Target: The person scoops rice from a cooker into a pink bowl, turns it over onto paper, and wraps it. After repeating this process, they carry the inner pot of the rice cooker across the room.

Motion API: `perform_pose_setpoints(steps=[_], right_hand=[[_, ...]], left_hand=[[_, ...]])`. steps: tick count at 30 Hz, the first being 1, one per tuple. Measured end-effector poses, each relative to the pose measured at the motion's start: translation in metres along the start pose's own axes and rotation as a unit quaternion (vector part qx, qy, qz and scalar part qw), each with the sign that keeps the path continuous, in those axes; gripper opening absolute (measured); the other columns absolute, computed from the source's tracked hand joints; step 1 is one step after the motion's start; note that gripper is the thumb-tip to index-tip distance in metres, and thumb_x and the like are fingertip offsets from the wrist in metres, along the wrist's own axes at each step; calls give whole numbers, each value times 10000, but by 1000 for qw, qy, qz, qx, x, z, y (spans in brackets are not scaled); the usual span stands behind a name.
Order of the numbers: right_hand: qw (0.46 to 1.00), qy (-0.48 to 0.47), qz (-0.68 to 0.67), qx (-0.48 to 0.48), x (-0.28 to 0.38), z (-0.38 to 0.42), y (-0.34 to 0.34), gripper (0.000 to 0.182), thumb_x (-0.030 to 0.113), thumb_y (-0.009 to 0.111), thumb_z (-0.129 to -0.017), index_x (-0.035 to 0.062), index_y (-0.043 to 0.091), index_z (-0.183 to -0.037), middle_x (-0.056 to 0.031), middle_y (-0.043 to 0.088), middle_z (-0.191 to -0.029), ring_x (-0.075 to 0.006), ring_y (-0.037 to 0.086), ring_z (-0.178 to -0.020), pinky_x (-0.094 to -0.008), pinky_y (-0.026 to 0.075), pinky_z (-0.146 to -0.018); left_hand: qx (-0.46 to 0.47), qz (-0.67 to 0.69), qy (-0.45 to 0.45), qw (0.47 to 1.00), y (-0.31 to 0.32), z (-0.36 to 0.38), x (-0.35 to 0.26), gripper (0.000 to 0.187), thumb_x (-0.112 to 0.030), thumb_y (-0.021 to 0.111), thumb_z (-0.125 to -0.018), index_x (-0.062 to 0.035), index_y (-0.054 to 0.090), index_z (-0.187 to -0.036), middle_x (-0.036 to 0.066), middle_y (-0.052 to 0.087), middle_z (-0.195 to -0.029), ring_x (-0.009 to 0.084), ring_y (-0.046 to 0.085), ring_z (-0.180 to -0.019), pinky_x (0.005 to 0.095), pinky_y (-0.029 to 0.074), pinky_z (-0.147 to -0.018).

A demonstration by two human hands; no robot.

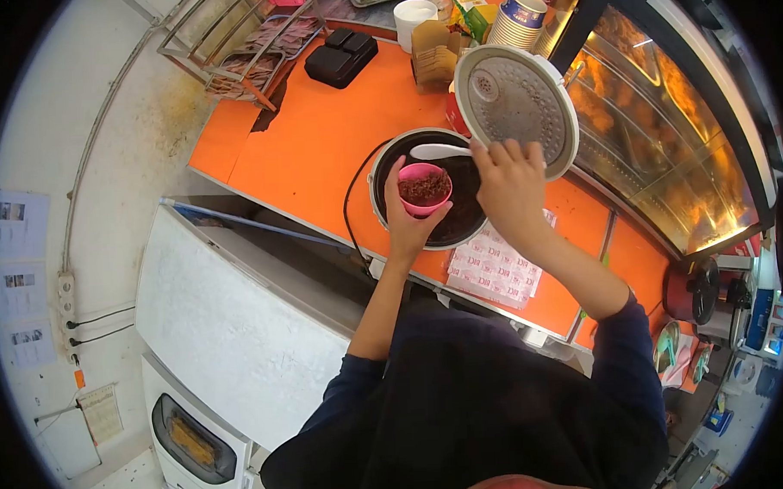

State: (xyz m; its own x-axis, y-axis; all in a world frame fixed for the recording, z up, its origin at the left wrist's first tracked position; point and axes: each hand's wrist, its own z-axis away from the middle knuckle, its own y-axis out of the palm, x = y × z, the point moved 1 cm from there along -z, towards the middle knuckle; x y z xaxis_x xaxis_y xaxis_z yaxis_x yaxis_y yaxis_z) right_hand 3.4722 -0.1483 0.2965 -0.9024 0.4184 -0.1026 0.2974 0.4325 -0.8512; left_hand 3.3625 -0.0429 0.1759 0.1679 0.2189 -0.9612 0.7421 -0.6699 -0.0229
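My left hand (405,223) holds a small pink bowl (425,189) of dark reddish rice over the open rice cooker (379,178). The cooker's pot looks dark inside, and its round lid (516,106) stands raised behind it. My right hand (510,183) grips the handle of a white rice paddle (437,151), whose blade lies across the pot just above the pink bowl.
The cooker stands on an orange counter (319,135) with printed paper sheets (496,271) by the front edge. A black case (341,56), a stack of paper cups (518,20), and a wire rack (238,43) are at the back. A glass warmer case (663,131) stands to the right, a white appliance (239,327) below left.
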Motion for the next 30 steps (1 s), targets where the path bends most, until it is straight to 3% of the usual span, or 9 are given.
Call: perform_pose_setpoints(steps=[3,5,7,9,12,16,19,25,30], right_hand=[[995,30,-3,99,9,19,-2,187,95,596,-705,4,634,-865,-70,587,-726,-211,556,-780,-330,377,-784],[995,-78,29,59,27,37,11,193,80,634,-657,12,629,-838,-72,596,-726,-208,563,-774,-328,362,-777],[995,-63,18,78,23,22,4,172,76,632,-671,25,632,-834,-75,606,-739,-194,583,-785,-346,355,-801],[994,49,-51,89,9,-5,2,178,55,582,-689,33,664,-846,-89,621,-710,-193,592,-732,-374,360,-776],[971,76,28,224,0,-19,63,124,114,569,-776,77,687,-762,-82,652,-702,-192,623,-691,-372,360,-833],[958,60,91,263,1,23,198,137,116,571,-777,104,686,-703,-90,663,-683,-199,637,-655,-343,362,-864],[983,43,59,170,-1,34,219,162,97,549,-795,110,697,-731,-101,663,-694,-217,660,-693,-339,374,-896],[931,-57,-90,349,7,65,204,114,165,654,-693,71,695,-743,-143,670,-731,-285,664,-718,-387,428,-877],[888,9,-190,419,-2,73,216,216,125,654,-658,60,722,-852,-155,688,-813,-315,660,-833,-411,452,-896]], left_hand=[[15,-82,40,996,-3,3,2,873,-111,840,-617,-70,398,-1369,118,432,-1258,272,444,-1177,374,380,-1007],[13,-88,38,995,-3,5,1,861,-106,839,-608,-84,424,-1362,115,439,-1227,282,447,-1160,380,381,-999],[-3,-78,29,997,-10,7,8,871,-103,840,-610,-92,419,-1373,121,431,-1224,283,452,-1154,375,386,-990],[0,-64,9,998,-26,12,15,897,-101,836,-630,-65,371,-1396,124,414,-1256,272,448,-1175,366,393,-997],[-61,-9,-5,998,-51,28,8,1015,-95,825,-672,-1,176,-1447,132,379,-1322,242,425,-1226,371,394,-1021],[-79,10,-48,996,-76,73,11,1051,-26,816,-653,-37,145,-1463,137,410,-1305,238,478,-1196,377,420,-1006],[-12,10,-85,996,-75,110,25,1056,-58,831,-638,-27,160,-1452,129,417,-1307,233,472,-1202,377,404,-1010],[73,111,-156,979,-38,132,28,943,-104,843,-629,-25,277,-1380,98,441,-1291,213,454,-1214,353,357,-1038],[148,75,-155,974,-33,130,39,973,-151,858,-615,-26,275,-1385,90,437,-1295,205,445,-1222,353,340,-1046]])
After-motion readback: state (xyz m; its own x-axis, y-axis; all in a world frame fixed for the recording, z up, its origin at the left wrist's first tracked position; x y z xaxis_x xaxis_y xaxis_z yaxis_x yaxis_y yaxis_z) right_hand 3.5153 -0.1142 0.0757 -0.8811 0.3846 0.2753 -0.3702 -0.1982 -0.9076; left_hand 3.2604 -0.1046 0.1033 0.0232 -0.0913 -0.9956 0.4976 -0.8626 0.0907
